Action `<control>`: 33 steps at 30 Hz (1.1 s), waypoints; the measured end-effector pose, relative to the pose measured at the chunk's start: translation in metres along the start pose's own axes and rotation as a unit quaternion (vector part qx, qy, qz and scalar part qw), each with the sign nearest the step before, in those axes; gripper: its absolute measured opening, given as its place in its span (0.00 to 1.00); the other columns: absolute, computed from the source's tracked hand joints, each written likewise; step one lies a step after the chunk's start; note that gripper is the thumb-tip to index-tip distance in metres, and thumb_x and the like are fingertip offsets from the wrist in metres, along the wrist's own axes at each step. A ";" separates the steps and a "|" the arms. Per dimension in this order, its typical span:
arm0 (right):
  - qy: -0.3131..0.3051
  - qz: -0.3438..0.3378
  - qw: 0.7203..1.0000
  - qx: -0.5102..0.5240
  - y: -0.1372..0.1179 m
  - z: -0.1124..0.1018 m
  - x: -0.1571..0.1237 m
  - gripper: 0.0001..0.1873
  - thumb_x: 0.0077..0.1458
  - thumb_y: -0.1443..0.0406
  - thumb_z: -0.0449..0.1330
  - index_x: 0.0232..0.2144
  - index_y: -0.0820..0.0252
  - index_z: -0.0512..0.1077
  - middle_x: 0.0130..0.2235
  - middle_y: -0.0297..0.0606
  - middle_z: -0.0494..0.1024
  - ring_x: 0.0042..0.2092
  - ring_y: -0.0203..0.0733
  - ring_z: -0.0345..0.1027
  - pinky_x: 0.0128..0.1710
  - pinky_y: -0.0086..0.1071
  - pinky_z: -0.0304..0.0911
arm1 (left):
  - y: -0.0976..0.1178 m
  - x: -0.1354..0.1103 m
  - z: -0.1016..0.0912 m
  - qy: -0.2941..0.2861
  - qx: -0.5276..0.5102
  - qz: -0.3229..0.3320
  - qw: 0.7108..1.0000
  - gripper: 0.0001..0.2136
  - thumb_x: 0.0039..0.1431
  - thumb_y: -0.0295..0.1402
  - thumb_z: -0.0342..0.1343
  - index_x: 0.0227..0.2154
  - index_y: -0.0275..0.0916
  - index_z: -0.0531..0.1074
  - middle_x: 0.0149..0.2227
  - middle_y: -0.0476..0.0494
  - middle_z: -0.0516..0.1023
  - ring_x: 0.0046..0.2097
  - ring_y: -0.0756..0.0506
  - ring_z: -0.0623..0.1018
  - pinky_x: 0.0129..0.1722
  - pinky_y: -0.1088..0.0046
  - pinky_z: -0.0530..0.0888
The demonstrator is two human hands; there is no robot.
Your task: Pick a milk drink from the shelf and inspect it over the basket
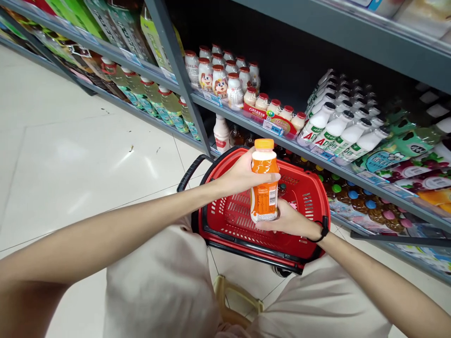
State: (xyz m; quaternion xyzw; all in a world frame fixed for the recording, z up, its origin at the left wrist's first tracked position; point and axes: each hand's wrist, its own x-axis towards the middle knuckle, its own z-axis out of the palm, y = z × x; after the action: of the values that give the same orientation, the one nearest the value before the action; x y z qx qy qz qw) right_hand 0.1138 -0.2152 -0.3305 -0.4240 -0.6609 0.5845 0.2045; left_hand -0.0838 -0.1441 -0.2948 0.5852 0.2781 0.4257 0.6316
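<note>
An orange-labelled drink bottle (264, 192) with an orange cap stands upright between my two hands, above a red shopping basket (225, 225). My left hand (243, 172) wraps round its upper part, with the thumb across the front. Lower down, my right hand (285, 218) grips the bottle near its base; a dark band (322, 231) circles that wrist. Under the bottle, the basket's slotted floor shows, with a small item (282, 188) partly hidden behind the bottle and my right hand.
Ahead, a shelf (260, 124) carries small red-capped bottles (220, 83), a red multipack (273, 115) and white black-capped bottles (338, 126). More drinks line the left shelves. A black basket handle (192, 173) sticks out leftward. A yellowish stool (236, 295) shows between my legs.
</note>
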 end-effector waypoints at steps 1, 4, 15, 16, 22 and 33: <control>-0.011 0.001 1.000 0.001 -0.003 -0.002 -0.002 0.22 0.53 0.54 0.75 0.43 0.62 0.77 0.44 0.40 0.83 0.42 0.43 0.76 0.46 0.37 0.73 | 0.000 0.000 0.000 0.017 -0.009 -0.001 1.000 0.28 0.49 0.38 0.75 0.48 0.37 0.67 0.43 0.42 0.80 0.41 0.45 0.81 0.41 0.66 0.79; -0.050 0.006 0.998 0.035 -0.011 -0.011 -0.010 0.23 0.55 0.52 0.73 0.45 0.62 0.76 0.43 0.39 0.83 0.40 0.40 0.76 0.44 0.35 0.74 | 0.001 0.004 0.001 0.039 -0.029 -0.019 0.999 0.32 0.50 0.39 0.75 0.52 0.38 0.64 0.43 0.43 0.79 0.41 0.45 0.81 0.41 0.66 0.79; 0.042 0.037 0.995 0.080 -0.010 -0.024 -0.025 0.31 0.53 0.47 0.74 0.47 0.63 0.72 0.38 0.40 0.83 0.30 0.38 0.75 0.31 0.32 0.74 | -0.003 0.028 0.003 0.043 -0.009 0.008 0.999 0.26 0.54 0.44 0.72 0.49 0.35 0.71 0.48 0.38 0.79 0.44 0.45 0.81 0.46 0.65 0.78; 0.068 0.034 0.994 0.076 -0.009 -0.024 -0.025 0.32 0.52 0.47 0.74 0.48 0.63 0.73 0.41 0.42 0.84 0.33 0.40 0.77 0.33 0.33 0.75 | -0.003 0.028 0.002 0.036 -0.003 0.005 0.999 0.26 0.54 0.43 0.72 0.50 0.35 0.70 0.49 0.39 0.79 0.45 0.45 0.80 0.47 0.65 0.78; 0.172 0.006 0.985 -0.009 -0.002 -0.026 -0.028 0.33 0.50 0.50 0.76 0.51 0.62 0.76 0.50 0.47 0.84 0.50 0.54 0.80 0.53 0.46 0.75 | 0.002 0.019 0.002 0.005 0.039 0.032 0.999 0.27 0.52 0.39 0.75 0.48 0.37 0.67 0.50 0.40 0.78 0.46 0.46 0.80 0.47 0.67 0.79; 0.094 0.011 0.993 0.068 -0.002 -0.021 -0.021 0.38 0.49 0.51 0.78 0.55 0.64 0.74 0.56 0.50 0.82 0.54 0.52 0.79 0.59 0.46 0.71 | -0.001 0.007 -0.004 0.018 0.053 0.052 0.997 0.35 0.51 0.38 0.75 0.57 0.38 0.64 0.53 0.37 0.78 0.49 0.43 0.81 0.51 0.61 0.80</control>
State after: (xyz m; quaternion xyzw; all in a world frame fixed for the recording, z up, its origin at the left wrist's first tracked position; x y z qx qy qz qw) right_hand 0.1414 -0.2196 -0.3190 -0.4691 -0.5927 0.5880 0.2881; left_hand -0.0832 -0.1359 -0.2952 0.6244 0.2805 0.4529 0.5713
